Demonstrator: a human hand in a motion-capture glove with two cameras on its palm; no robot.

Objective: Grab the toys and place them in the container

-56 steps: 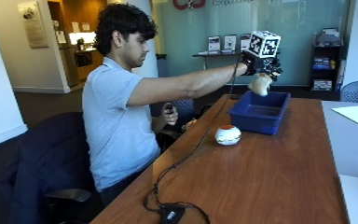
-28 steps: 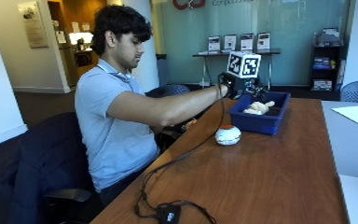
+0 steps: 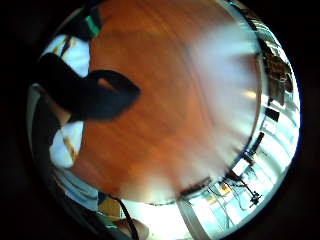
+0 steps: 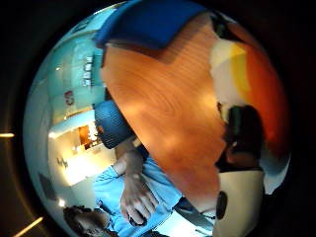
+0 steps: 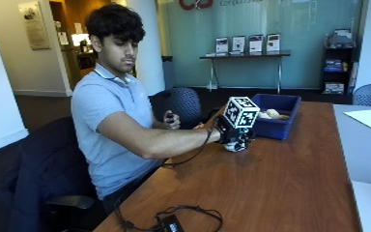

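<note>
Gloved right hand (image 5: 234, 137) is down at the wooden table (image 5: 282, 183), directly over the white-and-red ball toy (image 5: 238, 145), which sits on the tabletop just near-left of the blue container (image 5: 277, 126). The toy lies right under the palm: in the thumb-side palm view its white and orange-red surface (image 4: 247, 98) bulges large beside the wood grain, so it is very close to the palm, though contact can't be confirmed. It is roundish, with no clear long axis. Cannot tell whether the fingers are spread or curled round it, since they are hidden in the outside view. The bare left hand (image 5: 170, 120) is held back by the chest, so the right hand is far nearer. Count: one toy on the table; at least two pale toys (image 5: 270, 114) in the container, exact number unclear; one container. Judgement: the carry runs far-right, a short way.
</note>
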